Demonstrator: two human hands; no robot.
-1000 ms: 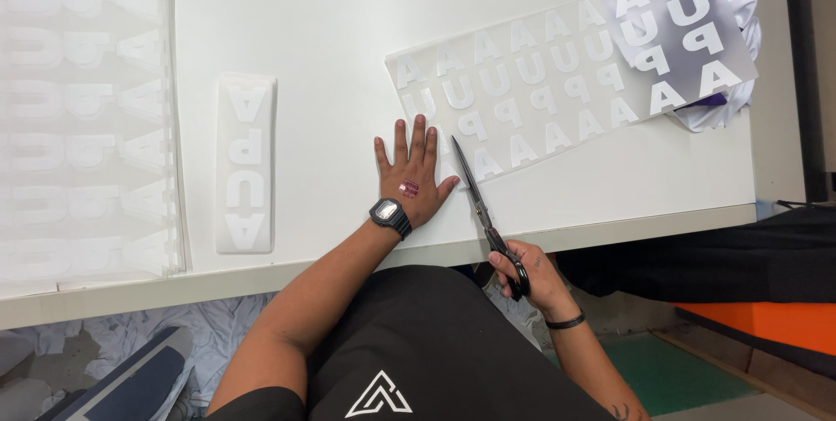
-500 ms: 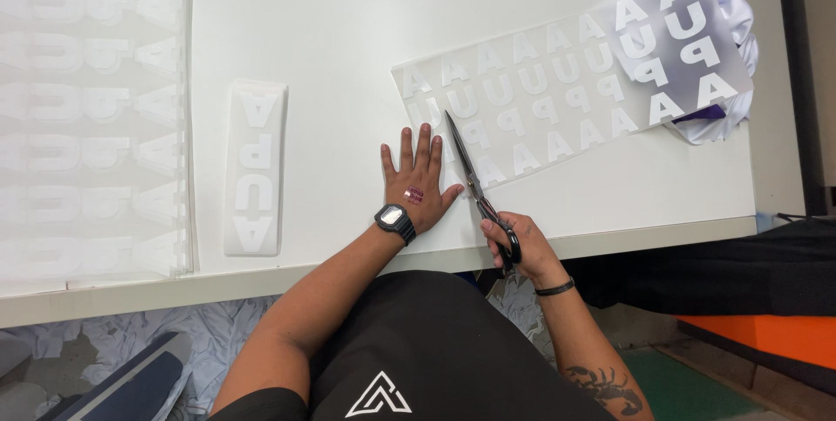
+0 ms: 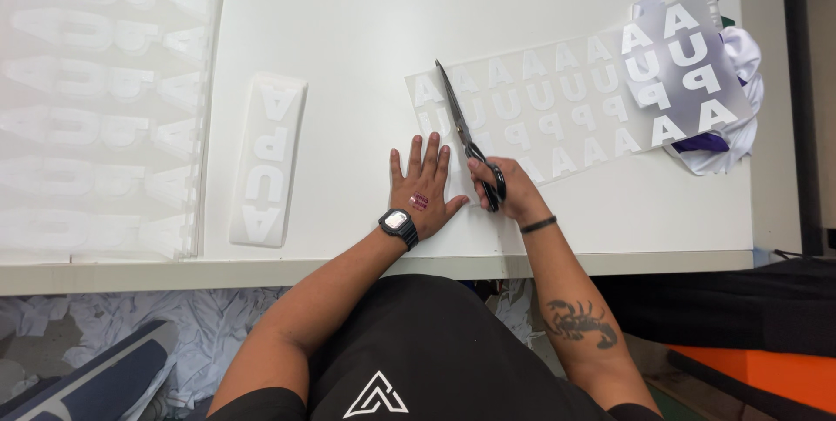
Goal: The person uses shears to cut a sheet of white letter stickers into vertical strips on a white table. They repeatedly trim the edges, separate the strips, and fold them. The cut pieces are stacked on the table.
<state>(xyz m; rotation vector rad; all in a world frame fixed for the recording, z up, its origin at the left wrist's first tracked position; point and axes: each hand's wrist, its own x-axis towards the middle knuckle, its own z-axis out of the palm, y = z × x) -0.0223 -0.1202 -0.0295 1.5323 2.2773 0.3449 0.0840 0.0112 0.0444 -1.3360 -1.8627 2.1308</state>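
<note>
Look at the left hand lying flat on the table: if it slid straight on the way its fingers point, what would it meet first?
The left hand would probably first meet the clear sheet of white letters, whose near edge lies just beyond its fingertips.

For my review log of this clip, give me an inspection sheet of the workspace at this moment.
Surface: white table, front edge toward the person.
Job's things: clear sheet of white letters; black scissors, blades over the sheet's left end.
Clutter: narrow cut letter strip; large lettered sheets at left; white and purple fabric under the sheet's right end.
Grippers: left hand flat, fingers spread, beside the sheet's corner; right hand gripping the scissors' handles.
Cables: nothing seen.
Surroundings: crumpled white scraps on the floor; an orange surface at lower right.
</note>
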